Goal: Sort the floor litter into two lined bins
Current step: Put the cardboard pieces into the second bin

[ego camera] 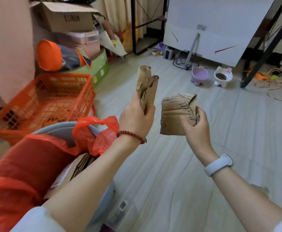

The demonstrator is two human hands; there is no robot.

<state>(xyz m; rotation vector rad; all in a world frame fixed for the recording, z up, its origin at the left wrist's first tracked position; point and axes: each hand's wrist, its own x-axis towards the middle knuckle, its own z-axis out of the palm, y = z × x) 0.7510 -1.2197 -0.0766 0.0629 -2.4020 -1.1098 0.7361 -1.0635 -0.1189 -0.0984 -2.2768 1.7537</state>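
Two hands are up, a left hand (137,114) and a right hand (195,124), each gripping one torn cardboard piece: one piece (147,86) at twelve o'clock, one piece (177,113) at two o'clock of centre. One bin with a red liner (36,158) sits at eight o'clock. One orange basket (50,96) at ten o'clock. Two pet bowls at one o'clock: one purple bowl (199,76), one white bowl (223,77). One cardboard box (65,17) at eleven o'clock.
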